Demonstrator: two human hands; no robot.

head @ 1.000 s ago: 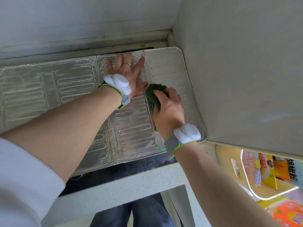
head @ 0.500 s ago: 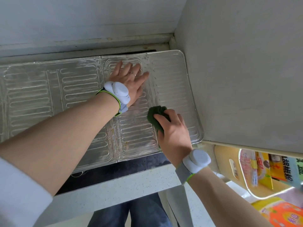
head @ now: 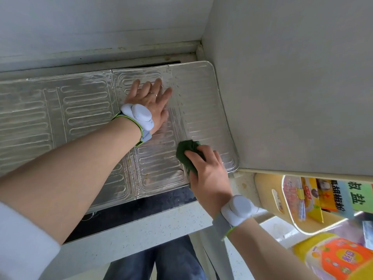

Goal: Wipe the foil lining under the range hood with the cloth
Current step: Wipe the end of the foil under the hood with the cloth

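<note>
The foil lining spans the frame from 9 o'clock to centre, its right edge butting against the side wall at 2 o'clock. The left hand lies flat on the lining just above centre. The cloth sits on the lining at 5 o'clock from that hand, near the lining's right front corner, with the right hand on top of it. The surface runs along the lining's front edge at 6 o'clock. Packets stand on a shelf at 4 o'clock, below the side wall.
</note>
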